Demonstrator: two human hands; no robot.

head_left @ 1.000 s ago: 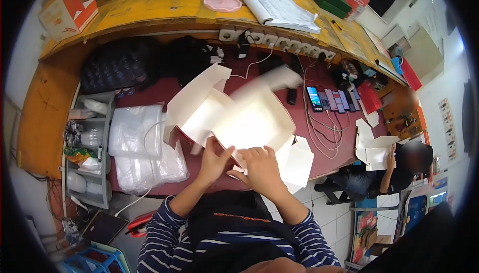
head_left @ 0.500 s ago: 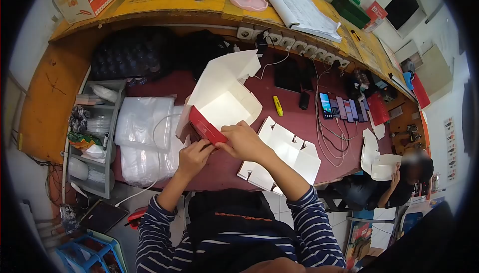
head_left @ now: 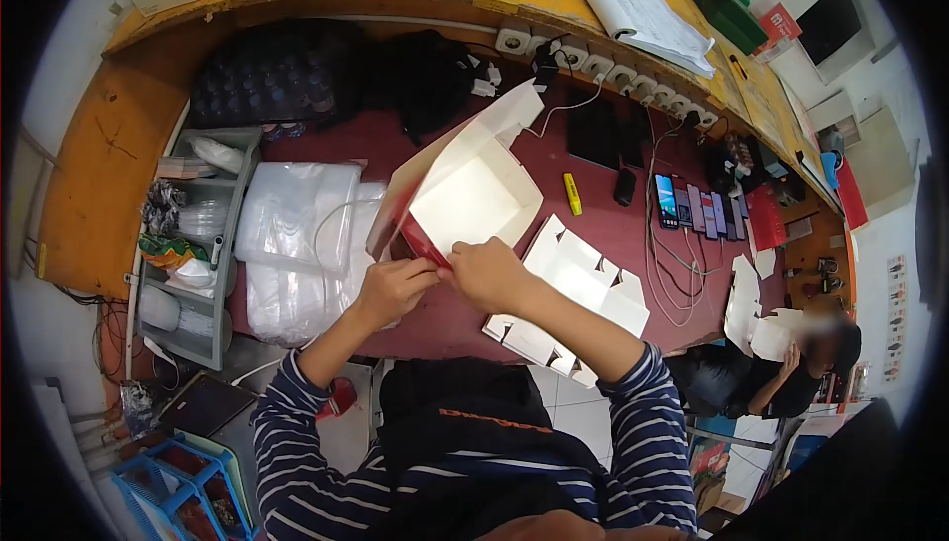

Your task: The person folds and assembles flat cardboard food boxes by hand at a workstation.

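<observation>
A partly folded carton box (head_left: 474,200), white inside with a red outer side, stands over the dark red table with its lid flap raised. My left hand (head_left: 397,289) pinches the box's near corner, fingers pressed together. Right beside it, my right hand (head_left: 484,272) grips the same red edge, its fingers curled and partly hiding the corner. Flat unfolded cartons (head_left: 585,284) lie on the table just right of my right hand.
Plastic bags (head_left: 292,245) and a grey tray organizer (head_left: 225,235) are at left. A yellow highlighter (head_left: 573,194), cables and several phones (head_left: 667,201) lie to the right. A co-worker (head_left: 781,383) at far right holds another white box (head_left: 776,335).
The box has turned slightly, its red side now more hidden. My hands have drawn closer together at its near corner. The whole view has shifted a little.
</observation>
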